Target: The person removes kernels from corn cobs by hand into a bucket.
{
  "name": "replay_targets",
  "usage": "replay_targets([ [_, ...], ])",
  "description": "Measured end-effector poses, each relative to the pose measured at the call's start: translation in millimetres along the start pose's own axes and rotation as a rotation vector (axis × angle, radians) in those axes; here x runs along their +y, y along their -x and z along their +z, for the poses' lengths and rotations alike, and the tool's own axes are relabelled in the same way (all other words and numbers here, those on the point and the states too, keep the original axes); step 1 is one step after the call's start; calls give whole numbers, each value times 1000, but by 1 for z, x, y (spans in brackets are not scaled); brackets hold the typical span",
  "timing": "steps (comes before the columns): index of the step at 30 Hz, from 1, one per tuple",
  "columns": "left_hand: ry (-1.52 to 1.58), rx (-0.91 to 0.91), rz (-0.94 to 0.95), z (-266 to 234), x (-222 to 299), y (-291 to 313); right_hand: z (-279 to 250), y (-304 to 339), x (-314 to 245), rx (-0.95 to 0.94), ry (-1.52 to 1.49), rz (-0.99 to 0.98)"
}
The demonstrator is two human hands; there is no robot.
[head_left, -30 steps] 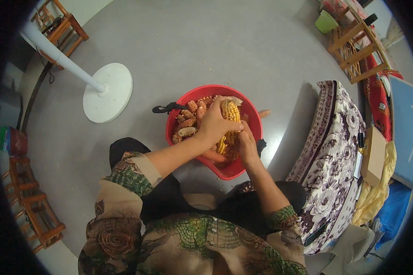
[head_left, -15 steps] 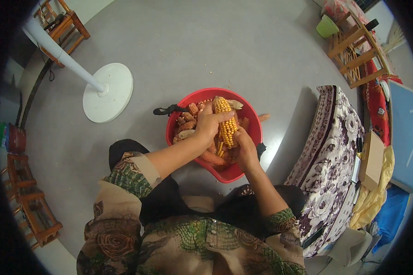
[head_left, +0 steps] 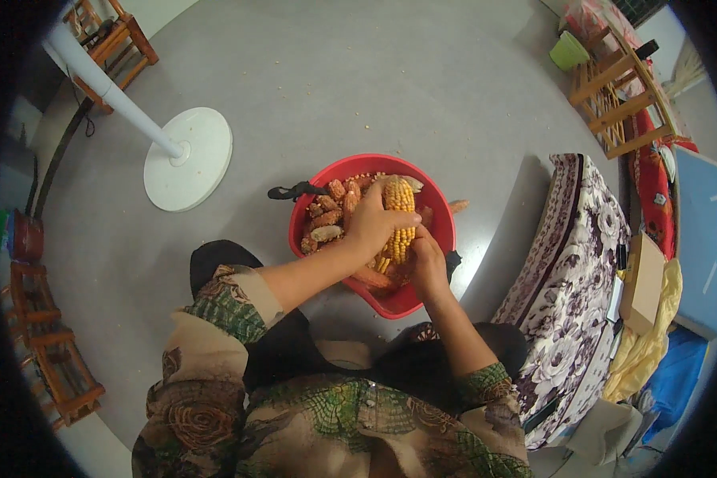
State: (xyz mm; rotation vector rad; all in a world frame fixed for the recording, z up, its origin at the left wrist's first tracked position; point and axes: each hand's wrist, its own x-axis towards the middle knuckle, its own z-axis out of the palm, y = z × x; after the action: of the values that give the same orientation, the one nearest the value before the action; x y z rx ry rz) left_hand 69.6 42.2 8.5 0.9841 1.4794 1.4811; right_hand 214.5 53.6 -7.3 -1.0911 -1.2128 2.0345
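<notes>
A yellow ear of corn [head_left: 400, 199] is held above a red basin [head_left: 440, 191]. My left hand [head_left: 371, 223] wraps round its left side, the thumb lying across the kernels. At the ear's lower right, my right hand [head_left: 426, 259] is closed on it, the fingertips pressed to the kernels and partly hidden. Bare reddish cobs [head_left: 327, 217] and loose kernels fill the left part of the basin beneath my hands. A black strap-like piece [head_left: 295, 190] hangs over the basin's left rim.
One cob [head_left: 458, 205] lies outside the basin's right rim. A white round stand base [head_left: 187, 159] is on the floor at left. To the right stretches a flowered cloth cover [head_left: 570, 319], with a cardboard box [head_left: 644, 283] beyond it. Wooden chairs [head_left: 64, 374] line the left edge.
The ear has shifted slightly right and down and looks more upright. My left hand has moved right with it, and the right fingers have curled in closer against the kernels.
</notes>
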Motion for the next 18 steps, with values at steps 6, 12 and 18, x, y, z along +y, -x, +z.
replay_targets([
  [6,-25,68,-155,-10,10,-4,22,6,-24,-102,-35,86],
  [12,-120,-1,-112,-9,24,0,21,8,-19,-192,27,3],
  [18,-292,15,-83,-8,25,5,28,11,-28,-225,-8,18],
])
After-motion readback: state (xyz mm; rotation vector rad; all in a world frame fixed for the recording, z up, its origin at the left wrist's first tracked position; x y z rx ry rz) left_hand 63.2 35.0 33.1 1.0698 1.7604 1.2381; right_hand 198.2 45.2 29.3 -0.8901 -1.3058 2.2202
